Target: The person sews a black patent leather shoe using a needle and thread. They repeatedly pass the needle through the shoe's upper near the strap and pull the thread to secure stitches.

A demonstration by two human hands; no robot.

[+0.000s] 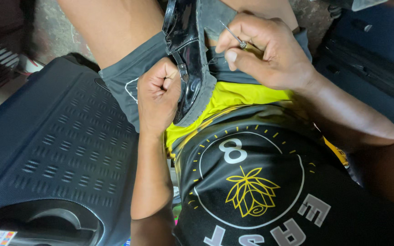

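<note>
shoe [185, 32]: glossy black upper, grey sole
needle [231, 34]: silver metal
shorts [131, 75]: grey
shirt [251, 182]: black and yellow, white ring, yellow flower outline
suitcase [55, 146]: dark blue, rows of short embossed dashes

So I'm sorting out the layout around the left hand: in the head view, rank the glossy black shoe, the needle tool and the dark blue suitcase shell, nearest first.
From the left hand:
1. Glossy black shoe, gripped in the fist.
2. Needle tool, up right, pinched by the right hand.
3. Dark blue suitcase shell, lower left, beside the forearm.
</note>
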